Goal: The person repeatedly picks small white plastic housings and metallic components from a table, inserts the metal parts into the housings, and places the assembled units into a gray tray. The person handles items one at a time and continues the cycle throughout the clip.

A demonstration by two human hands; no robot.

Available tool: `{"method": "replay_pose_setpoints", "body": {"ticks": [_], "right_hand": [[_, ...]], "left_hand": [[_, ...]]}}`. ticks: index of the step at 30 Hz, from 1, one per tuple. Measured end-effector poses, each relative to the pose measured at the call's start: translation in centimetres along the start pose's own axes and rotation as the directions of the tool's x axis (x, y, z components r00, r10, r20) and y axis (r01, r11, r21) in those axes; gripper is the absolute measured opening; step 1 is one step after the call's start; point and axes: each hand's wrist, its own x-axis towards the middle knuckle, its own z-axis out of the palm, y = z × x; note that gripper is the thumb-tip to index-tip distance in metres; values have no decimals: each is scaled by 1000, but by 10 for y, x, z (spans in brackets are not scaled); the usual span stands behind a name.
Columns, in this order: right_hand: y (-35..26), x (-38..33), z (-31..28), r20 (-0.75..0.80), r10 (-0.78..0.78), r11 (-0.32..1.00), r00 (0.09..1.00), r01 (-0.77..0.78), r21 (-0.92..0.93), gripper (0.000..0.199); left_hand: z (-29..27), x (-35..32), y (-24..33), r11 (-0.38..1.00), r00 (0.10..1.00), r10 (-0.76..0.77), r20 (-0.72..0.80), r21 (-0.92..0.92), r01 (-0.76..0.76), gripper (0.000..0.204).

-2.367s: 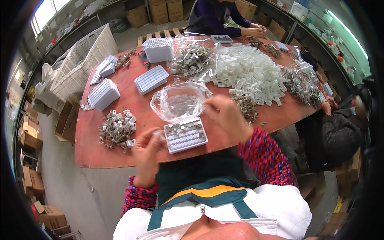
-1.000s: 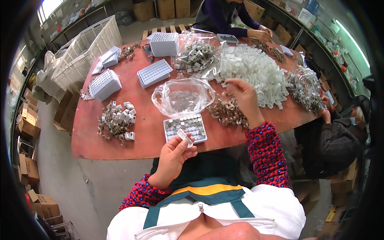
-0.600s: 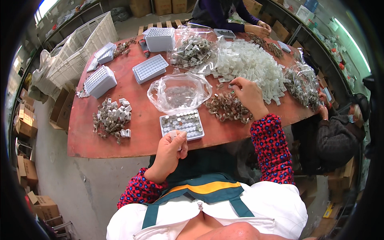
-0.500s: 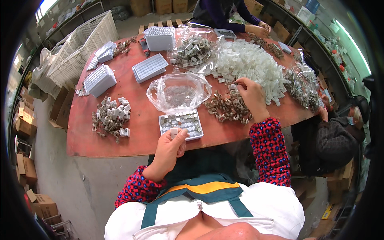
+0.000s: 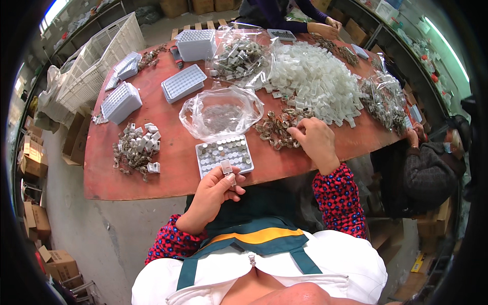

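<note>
Near the table's front edge, my left hand (image 5: 211, 195) is closed on a small white plastic case (image 5: 226, 166), pinched upright between thumb and fingers. Just beyond it lies a white tray (image 5: 199, 155) with rows of round pockets, many filled with small grey and white discs. My right hand (image 5: 317, 143) bends over the right edge of a heap of brownish coiled strips with shiny bits (image 5: 277, 129). Its thumb and forefinger are drawn together at the heap; what lies between them is too small to make out. An open clear plastic bag (image 5: 188, 114) sits behind the tray.
A big heap of translucent white pieces (image 5: 315, 81) lies at far right. At left are a pile of white cases with strips (image 5: 136, 147) and stacked trays (image 5: 121, 102). One co-worker (image 5: 267, 15) works at the far side, another (image 5: 432, 168) at the right.
My right hand has come nearer to me, from the far edge of the strip heap to its right side. The white case in my left hand is raised slightly higher in the fingers.
</note>
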Motion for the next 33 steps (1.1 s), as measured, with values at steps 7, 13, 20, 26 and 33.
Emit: {"method": "replay_pose_setpoints", "body": {"ticks": [7, 13, 20, 26, 33], "right_hand": [[18, -3, -6, -19, 51, 844, 999, -34, 535, 18], [25, 6, -21, 170, 70, 241, 983, -182, 953, 19], [29, 13, -22, 221, -41, 857, 974, -79, 509, 21], [60, 5, -4, -45, 184, 792, 982, -121, 598, 24], [111, -22, -16, 54, 233, 954, 971, -239, 181, 38]], "left_hand": [[4, 5, -5, 1000, 1000, 13, 26, -24, -12, 23], [7, 7, -3, 999, 999, 36, 10, 8, -36, 17], [5, 10, -5, 999, 999, 38, -8, -13, -38, 19], [12, 12, 0, 984, 995, 102, 20, 146, -103, 19], [20, 15, 3, 999, 999, -2, 38, -42, 4, 37]]}}
